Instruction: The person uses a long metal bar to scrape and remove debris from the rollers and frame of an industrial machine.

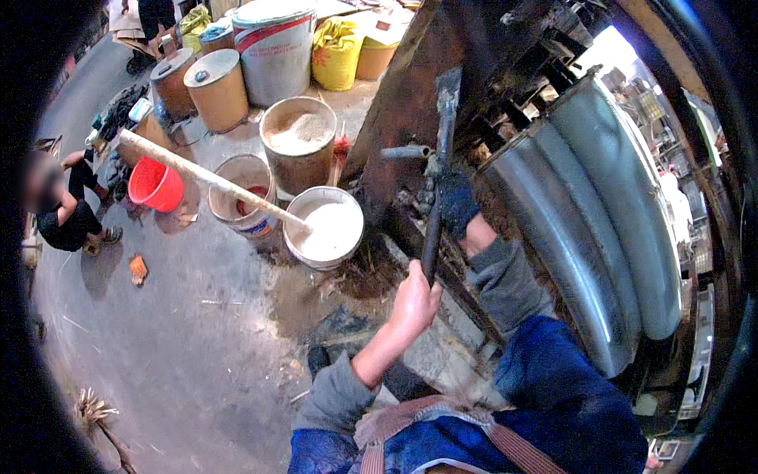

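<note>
My bare left hand (414,299) is closed round the lower end of a long dark metal bar (432,243). Higher up, my right hand (459,207), in a dark work glove, is wrapped about the middle of the same bar; its fingers are partly hidden. The bar stretches up and away from me and ends in a flat, wider, worn piece (448,88). Beside it, a short grey pipe (406,152) sticks out to the left. Behind the bar rises a dark, rusty machine panel (403,110).
Large metal cylinders (553,245) lie close on my right. To the left stand a white bucket (338,257) with pale contents and a long stick (213,183), a tub of powder (296,170), drums (219,99) and a red bucket (158,188). A person (67,209) sits far left.
</note>
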`<state>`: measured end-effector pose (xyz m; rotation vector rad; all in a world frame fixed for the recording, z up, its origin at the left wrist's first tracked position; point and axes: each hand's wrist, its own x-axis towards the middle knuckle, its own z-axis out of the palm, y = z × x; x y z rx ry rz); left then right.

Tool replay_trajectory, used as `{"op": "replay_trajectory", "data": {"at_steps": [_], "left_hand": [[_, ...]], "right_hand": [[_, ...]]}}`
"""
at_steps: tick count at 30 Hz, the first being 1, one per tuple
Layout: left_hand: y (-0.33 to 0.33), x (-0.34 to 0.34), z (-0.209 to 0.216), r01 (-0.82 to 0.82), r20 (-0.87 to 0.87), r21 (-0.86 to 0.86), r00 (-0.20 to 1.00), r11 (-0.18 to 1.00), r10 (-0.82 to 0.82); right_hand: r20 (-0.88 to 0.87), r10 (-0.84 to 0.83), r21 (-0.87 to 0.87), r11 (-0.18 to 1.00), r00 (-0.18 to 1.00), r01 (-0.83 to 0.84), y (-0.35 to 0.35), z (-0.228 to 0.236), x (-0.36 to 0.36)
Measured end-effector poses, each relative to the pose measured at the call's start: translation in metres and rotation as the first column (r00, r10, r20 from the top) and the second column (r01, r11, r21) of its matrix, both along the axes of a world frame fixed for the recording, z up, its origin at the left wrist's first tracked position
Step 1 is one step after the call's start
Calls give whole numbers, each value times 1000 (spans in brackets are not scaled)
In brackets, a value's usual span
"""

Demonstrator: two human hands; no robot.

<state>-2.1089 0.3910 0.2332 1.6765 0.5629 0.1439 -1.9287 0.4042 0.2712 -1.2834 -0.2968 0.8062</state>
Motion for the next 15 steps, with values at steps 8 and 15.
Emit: {"op": "replay_trajectory", "data": {"at_steps": [8, 15], "left_hand": [[-14, 10, 6, -20, -1, -19, 1000, 1000, 20], [-53, 13, 10, -120, 25, -44, 992, 992, 121]], "right_hand": [[-55, 46, -49, 998, 997, -49, -3, 16, 10], [80, 44, -96, 995, 996, -37, -39, 10, 9]]}}
